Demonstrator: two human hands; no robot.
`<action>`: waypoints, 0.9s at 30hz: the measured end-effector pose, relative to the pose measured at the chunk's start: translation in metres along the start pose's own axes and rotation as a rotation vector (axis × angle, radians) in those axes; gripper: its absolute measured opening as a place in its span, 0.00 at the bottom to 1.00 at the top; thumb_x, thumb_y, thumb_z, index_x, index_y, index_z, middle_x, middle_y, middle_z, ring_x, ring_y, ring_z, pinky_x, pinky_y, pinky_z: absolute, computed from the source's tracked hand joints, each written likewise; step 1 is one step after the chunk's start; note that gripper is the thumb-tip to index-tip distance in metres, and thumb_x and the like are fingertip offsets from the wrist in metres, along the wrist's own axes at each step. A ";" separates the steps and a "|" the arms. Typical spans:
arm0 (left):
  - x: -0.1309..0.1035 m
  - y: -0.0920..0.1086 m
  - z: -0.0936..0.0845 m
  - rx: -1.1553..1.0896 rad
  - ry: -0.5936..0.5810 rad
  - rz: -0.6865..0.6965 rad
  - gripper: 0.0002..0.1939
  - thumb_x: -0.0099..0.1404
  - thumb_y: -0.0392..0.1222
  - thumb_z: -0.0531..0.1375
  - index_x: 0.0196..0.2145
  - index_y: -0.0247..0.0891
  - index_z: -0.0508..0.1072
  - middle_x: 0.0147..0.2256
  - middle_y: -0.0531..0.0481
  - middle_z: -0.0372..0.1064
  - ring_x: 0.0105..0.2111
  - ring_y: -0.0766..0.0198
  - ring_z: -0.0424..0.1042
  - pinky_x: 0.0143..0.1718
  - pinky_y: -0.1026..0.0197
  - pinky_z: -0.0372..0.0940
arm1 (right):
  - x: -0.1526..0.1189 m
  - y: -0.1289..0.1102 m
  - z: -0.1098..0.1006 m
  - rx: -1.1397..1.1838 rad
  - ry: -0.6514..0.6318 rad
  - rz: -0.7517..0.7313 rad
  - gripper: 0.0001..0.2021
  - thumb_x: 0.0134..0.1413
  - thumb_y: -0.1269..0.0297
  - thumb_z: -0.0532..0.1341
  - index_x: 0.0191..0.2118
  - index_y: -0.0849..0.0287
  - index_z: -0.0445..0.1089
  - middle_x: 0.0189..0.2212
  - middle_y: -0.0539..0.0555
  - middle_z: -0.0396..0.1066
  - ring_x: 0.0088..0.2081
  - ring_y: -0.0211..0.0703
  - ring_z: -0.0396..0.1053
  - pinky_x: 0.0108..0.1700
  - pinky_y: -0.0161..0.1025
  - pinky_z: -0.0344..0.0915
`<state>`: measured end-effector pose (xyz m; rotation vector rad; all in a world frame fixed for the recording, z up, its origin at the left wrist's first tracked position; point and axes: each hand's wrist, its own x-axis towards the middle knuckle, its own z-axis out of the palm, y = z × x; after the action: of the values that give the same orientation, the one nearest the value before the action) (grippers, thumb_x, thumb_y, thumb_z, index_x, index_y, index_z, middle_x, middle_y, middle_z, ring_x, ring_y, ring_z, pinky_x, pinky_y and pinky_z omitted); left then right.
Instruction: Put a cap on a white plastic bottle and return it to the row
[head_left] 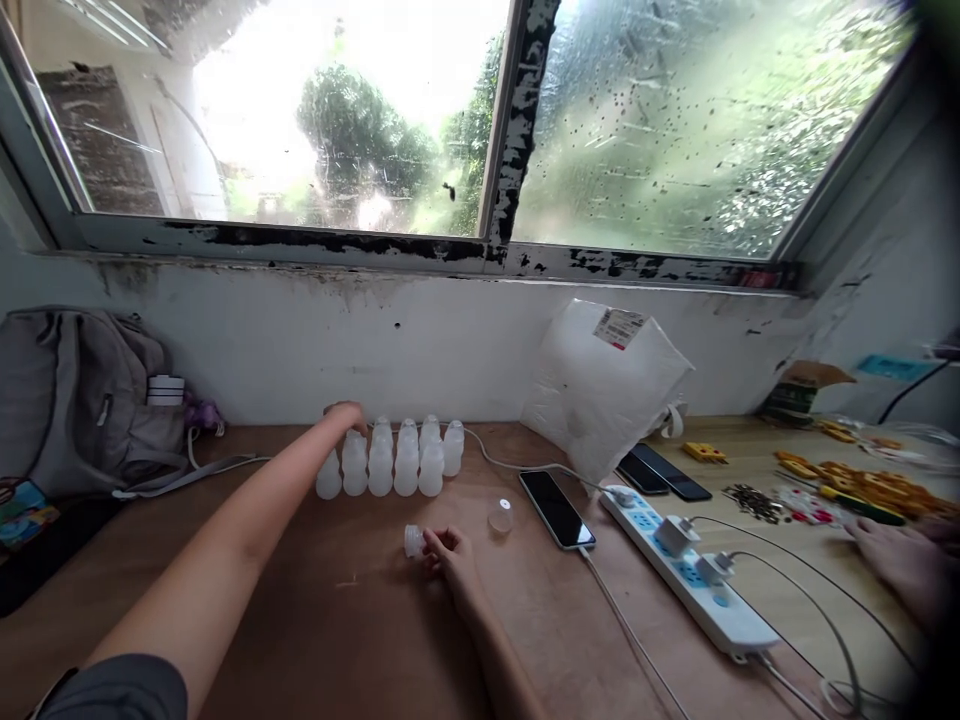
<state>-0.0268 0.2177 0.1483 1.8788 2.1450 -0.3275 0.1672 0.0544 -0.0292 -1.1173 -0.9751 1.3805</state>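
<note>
The left hand (343, 414) is setting a bottle into the cluster of small bottles (390, 458) near the table's (337, 620) far edge — the right hand (448, 552) is pinching a small cap (414, 540) at mid-table, probably the next piece to place.

Nothing can be read — the white bag (600, 390) bears a red-and-white label (619, 327), but its print is too small and blurred.

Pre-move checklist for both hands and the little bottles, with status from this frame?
1. Left hand on the back row of the white bottles: ok.
2. Rows upright: ok.
3. Right hand fingers touch the lying bottle: ok.
4. Loose cap apart from that bottle: ok.
5. Phone and cable clear of the hands: ok.
6. Left hand's grip closed: cannot tell.
</note>
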 end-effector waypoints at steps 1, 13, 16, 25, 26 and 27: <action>-0.001 0.003 0.001 0.012 0.004 -0.001 0.16 0.61 0.42 0.54 0.45 0.33 0.63 0.44 0.45 0.63 0.40 0.60 0.66 0.39 0.53 0.64 | 0.000 0.000 0.000 0.002 -0.002 0.004 0.19 0.34 0.49 0.63 0.22 0.62 0.61 0.15 0.48 0.65 0.12 0.31 0.60 0.13 0.29 0.55; -0.085 -0.012 -0.052 0.048 0.533 0.083 0.19 0.59 0.48 0.51 0.45 0.36 0.67 0.43 0.40 0.64 0.46 0.49 0.62 0.43 0.52 0.58 | 0.004 0.000 -0.001 0.066 -0.008 0.040 0.20 0.34 0.49 0.64 0.23 0.62 0.61 0.16 0.47 0.64 0.13 0.30 0.60 0.13 0.28 0.56; -0.130 -0.021 -0.035 -0.078 0.938 0.235 0.19 0.60 0.49 0.48 0.44 0.40 0.67 0.40 0.45 0.64 0.43 0.54 0.63 0.41 0.58 0.59 | 0.005 0.000 -0.001 0.090 -0.013 0.040 0.19 0.34 0.49 0.64 0.24 0.62 0.62 0.18 0.48 0.65 0.14 0.30 0.61 0.14 0.29 0.59; -0.171 -0.024 0.136 -0.438 0.965 0.558 0.16 0.60 0.48 0.51 0.44 0.41 0.68 0.34 0.49 0.62 0.33 0.65 0.66 0.37 0.65 0.62 | 0.000 -0.005 -0.002 0.141 -0.024 0.023 0.20 0.35 0.50 0.64 0.30 0.62 0.65 0.24 0.50 0.67 0.18 0.32 0.64 0.19 0.31 0.64; -0.168 -0.024 0.148 -0.453 0.956 0.565 0.16 0.60 0.48 0.52 0.44 0.41 0.68 0.34 0.49 0.62 0.34 0.64 0.67 0.37 0.64 0.62 | -0.001 -0.005 -0.002 0.143 -0.028 0.021 0.20 0.35 0.50 0.64 0.31 0.62 0.65 0.25 0.50 0.67 0.18 0.32 0.64 0.20 0.31 0.64; -0.166 -0.024 0.159 -0.467 0.946 0.571 0.17 0.60 0.49 0.52 0.44 0.42 0.67 0.34 0.49 0.62 0.34 0.63 0.67 0.37 0.64 0.62 | -0.002 -0.006 -0.002 0.145 -0.032 0.019 0.20 0.36 0.51 0.63 0.31 0.62 0.65 0.25 0.50 0.67 0.18 0.33 0.65 0.20 0.31 0.64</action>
<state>-0.0214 0.0057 0.0570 2.4424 1.6886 1.2760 0.1704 0.0533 -0.0238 -1.0010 -0.8742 1.4640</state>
